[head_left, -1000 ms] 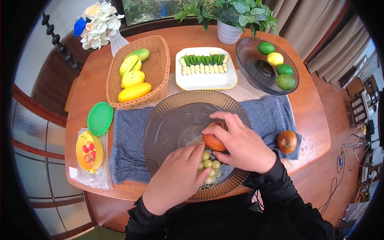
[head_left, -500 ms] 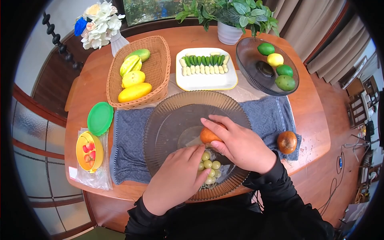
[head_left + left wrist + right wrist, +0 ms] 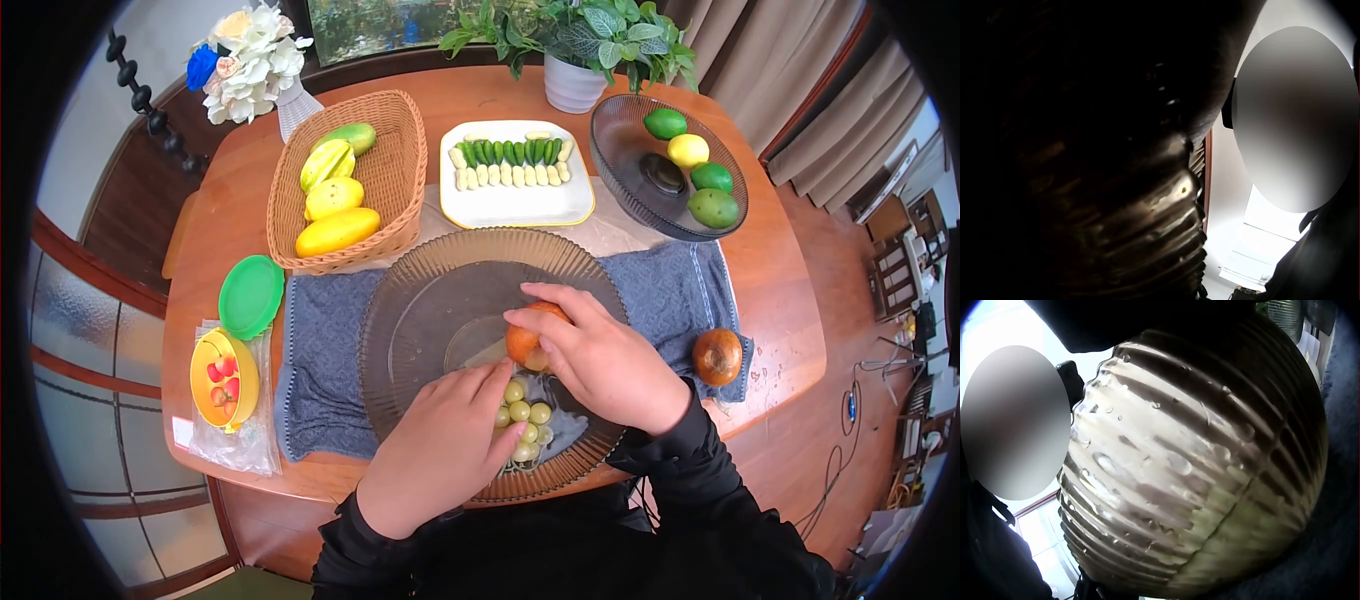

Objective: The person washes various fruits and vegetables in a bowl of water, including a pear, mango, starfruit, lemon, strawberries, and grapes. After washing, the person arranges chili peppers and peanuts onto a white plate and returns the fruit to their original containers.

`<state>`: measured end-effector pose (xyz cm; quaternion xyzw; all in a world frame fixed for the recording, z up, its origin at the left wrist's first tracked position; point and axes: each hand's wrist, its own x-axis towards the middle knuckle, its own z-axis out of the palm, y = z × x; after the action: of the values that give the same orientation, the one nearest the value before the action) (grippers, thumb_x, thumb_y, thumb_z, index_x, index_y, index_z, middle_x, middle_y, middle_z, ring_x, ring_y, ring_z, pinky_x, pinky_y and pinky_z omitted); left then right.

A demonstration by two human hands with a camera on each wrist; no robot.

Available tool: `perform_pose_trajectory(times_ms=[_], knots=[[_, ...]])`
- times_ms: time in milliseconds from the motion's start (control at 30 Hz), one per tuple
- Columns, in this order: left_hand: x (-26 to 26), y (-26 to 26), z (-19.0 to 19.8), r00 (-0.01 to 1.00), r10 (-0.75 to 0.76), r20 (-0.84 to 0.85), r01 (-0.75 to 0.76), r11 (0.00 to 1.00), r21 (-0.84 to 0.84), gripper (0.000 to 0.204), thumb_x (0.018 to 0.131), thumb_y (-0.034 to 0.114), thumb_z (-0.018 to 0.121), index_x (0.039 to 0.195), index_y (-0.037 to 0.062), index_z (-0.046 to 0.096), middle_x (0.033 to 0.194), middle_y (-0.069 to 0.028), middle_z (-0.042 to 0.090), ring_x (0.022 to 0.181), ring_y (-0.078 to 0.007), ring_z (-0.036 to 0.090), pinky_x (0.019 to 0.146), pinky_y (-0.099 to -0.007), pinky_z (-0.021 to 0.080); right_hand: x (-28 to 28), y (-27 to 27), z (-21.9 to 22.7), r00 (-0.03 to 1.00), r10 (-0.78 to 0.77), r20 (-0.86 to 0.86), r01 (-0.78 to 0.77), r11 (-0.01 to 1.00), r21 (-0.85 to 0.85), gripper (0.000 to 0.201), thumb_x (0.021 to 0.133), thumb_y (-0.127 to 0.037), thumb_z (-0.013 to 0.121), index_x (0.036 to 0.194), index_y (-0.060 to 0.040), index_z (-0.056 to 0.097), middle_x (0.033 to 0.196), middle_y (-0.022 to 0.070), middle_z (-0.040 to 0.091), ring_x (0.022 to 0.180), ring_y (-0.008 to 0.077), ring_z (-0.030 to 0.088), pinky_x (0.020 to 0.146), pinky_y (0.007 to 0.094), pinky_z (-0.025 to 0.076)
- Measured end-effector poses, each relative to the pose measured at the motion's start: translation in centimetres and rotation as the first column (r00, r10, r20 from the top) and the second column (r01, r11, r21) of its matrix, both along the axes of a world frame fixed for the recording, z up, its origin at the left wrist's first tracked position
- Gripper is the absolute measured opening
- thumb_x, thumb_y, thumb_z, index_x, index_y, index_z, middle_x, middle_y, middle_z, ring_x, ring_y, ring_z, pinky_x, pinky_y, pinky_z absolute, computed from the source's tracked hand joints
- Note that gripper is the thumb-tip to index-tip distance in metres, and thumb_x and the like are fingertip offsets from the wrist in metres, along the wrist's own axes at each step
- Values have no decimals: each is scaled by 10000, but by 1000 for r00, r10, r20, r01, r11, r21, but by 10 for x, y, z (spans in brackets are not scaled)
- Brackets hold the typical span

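Note:
A large brown-tinted ribbed bowl (image 3: 400, 290) stands before me. Inside it my right hand (image 3: 610, 362) holds a round orange-brown fruit (image 3: 530, 335), thumb and fingers curved about its upper right side. My left hand (image 3: 437, 436) is over the near left part of the bowl, its fingers straight and together. Its fingertips lie just below the fruit's left side, and the thumb overlaps a bunch of green grapes (image 3: 518, 411). Ribbed bowl wall (image 3: 1166, 450) fills much of the right wrist view, dotted with water drops; the left wrist view is mostly dark.
A blue-grey towel (image 3: 325, 340) lies beneath the bowl, with a second orange-brown fruit (image 3: 718, 356) on its right end. Behind stand a wicker basket (image 3: 400, 190), a white dish (image 3: 515, 207) and a dark fruit bowl (image 3: 625, 165). At left is a yellow container (image 3: 248, 375).
My right hand turns the fruit within the bowl: its fingers have shifted over it and a paler patch shows at its lower edge. The left hand stays nearly still.

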<state>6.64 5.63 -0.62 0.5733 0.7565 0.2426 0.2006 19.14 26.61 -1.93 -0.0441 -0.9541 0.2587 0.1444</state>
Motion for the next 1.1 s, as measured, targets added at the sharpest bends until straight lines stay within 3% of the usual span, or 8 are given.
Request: perform_pose_trajectory(times_ms=[433, 600, 800, 933, 1000, 1100], knots=[[0, -1, -2, 1000, 2, 2, -2, 1000, -1, 622, 1037, 297, 708, 1518, -64, 550, 1418, -275, 648, 1293, -454, 642, 1131, -508, 501, 1, -4, 7, 997, -53, 48, 55, 998, -43, 735, 826, -74, 883, 1490, -140, 575, 1481, 191, 456, 1391, 424, 569, 1016, 464, 611], [-1, -1, -3, 1000, -1, -6, 1, 1000, 21, 596, 1027, 284, 715, 1485, -67, 562, 1411, -277, 649, 1290, -458, 641, 1126, -512, 504, 0, -3, 8, 996, -1, 91, 8, 997, -75, 750, 857, -191, 871, 1527, -98, 550, 1385, 167, 539, 1324, 394, 624, 982, 445, 610], [-1, -1, -4, 1000, -3, 5, 3, 1000, 21, 559, 1020, 276, 719, 1437, -68, 581, 1394, -276, 655, 1280, -464, 640, 1118, -520, 507, 1, -2, 6, 993, 22, 115, -20, 1000, -17, 910, 874, -318, 870, 1656, -97, 461, 1441, 191, 575, 1214, 416, 684, 967, 456, 602], [-1, -1, -5, 1000, -8, 6, 8, 999, 31, 553, 1022, 277, 716, 1433, -68, 583, 1382, -272, 660, 1272, -464, 642, 1113, -519, 509, 1, -6, 7, 990, -18, 138, 24, 999, -37, 841, 903, -315, 838, 1614, -23, 496, 1406, 202, 597, 1243, 406, 671, 1010, 462, 586], [-1, -1, -5, 1000, -7, 2, 7, 1000, 30, 557, 1023, 277, 715, 1439, -68, 583, 1388, -271, 658, 1278, -461, 640, 1116, -517, 507, 1, -4, 3, 998, -45, 54, 41, 997, 69, 805, 903, -328, 832, 1566, 21, 537, 1389, 209, 606, 1269, 419, 644, 1064, 469, 554], [-1, -1, -4, 1000, -6, 0, 6, 1000, 31, 568, 1022, 279, 714, 1453, -67, 581, 1403, -270, 654, 1292, -456, 636, 1124, -513, 503, 0, -5, 5, 998, -47, 48, 43, 996, 76, 694, 916, -319, 812, 1505, -8, 614, 1394, 213, 615, 1289, 418, 614, 1094, 469, 534]])
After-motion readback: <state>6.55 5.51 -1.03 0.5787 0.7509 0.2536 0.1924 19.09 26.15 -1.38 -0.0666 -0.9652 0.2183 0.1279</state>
